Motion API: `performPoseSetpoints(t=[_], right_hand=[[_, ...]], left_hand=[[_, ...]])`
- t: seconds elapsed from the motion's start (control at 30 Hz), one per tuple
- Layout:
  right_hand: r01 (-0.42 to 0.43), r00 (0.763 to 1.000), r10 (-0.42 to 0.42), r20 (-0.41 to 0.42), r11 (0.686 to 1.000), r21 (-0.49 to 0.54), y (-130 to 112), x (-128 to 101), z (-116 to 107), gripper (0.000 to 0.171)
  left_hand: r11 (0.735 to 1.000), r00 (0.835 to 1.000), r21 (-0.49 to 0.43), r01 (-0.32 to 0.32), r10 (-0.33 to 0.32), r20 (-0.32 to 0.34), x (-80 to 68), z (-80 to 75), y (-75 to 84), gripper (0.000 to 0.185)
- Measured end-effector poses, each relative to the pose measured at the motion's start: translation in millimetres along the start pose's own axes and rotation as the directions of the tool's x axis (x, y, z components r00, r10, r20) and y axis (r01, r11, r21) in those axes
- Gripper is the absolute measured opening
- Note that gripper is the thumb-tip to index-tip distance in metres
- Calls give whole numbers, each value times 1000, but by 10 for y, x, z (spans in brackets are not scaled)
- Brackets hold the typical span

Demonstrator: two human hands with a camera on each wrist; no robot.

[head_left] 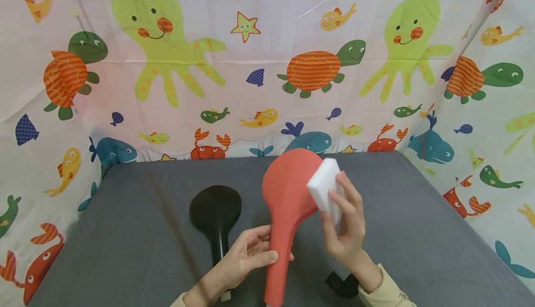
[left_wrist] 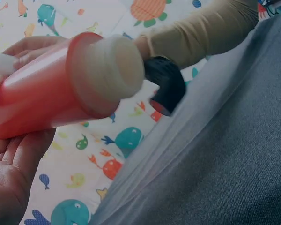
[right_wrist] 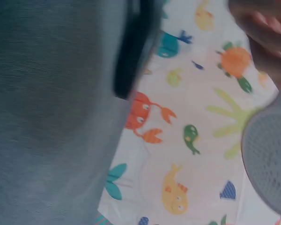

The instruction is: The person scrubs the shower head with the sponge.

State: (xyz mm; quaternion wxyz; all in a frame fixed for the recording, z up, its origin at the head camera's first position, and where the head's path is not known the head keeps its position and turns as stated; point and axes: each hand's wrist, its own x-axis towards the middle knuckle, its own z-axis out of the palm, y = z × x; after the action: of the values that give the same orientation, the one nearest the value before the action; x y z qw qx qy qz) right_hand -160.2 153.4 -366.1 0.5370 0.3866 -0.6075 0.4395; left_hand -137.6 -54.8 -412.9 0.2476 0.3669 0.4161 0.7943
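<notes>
A red handheld shower head (head_left: 288,181) stands nearly upright in the middle of the head view, its smooth back toward me. My left hand (head_left: 251,256) grips its handle, thumb across the front. In the left wrist view, the handle's pale connector end (left_wrist: 124,68) is bare. My right hand (head_left: 347,218) holds a white sponge block (head_left: 326,184) between fingers and thumb at the head's right edge; whether it touches cannot be seen. The shower head's grey perforated face (right_wrist: 271,159) shows in the right wrist view.
A black handheld shower head (head_left: 215,209) lies left of the red one on the grey tabletop (head_left: 125,232), its handle partly hidden by the left arm. A curtain printed with sea animals (head_left: 251,88) hangs around the table's back and sides.
</notes>
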Motion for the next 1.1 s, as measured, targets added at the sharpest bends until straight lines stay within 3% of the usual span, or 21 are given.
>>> performPoseSetpoints(t=[0.1,0.2,0.27,0.5,0.63,0.77,0.9,1.1], right_hand=[[-188,982,189,-12,981,43,72,86,-88,33],[-348,937,348,5,937,15,56,202,-147,33],[-406,913,407,16,914,-8,41,225,-165,37],[-453,888,445,118,890,46,108,-22,-165,44],[-458,883,449,135,888,43,141,-80,-181,41],[-484,870,485,93,874,-29,180,17,-246,37],[-540,830,548,105,836,-97,229,185,-329,34],[-607,765,628,145,778,-164,252,282,-413,32]], left_hand=[[1000,1000,23,17,-18,24,-9,-18,6,40],[997,999,73,13,-15,31,-12,-27,11,43],[994,999,106,-9,6,32,-9,-25,14,44],[986,996,163,-22,37,-86,-10,-68,45,45],[970,996,244,-16,38,-87,-11,-142,77,44],[932,999,363,18,-3,-42,-13,-185,113,46],[872,999,489,32,-31,-11,-11,-186,136,45],[799,998,602,-13,47,-41,-13,-179,102,45]])
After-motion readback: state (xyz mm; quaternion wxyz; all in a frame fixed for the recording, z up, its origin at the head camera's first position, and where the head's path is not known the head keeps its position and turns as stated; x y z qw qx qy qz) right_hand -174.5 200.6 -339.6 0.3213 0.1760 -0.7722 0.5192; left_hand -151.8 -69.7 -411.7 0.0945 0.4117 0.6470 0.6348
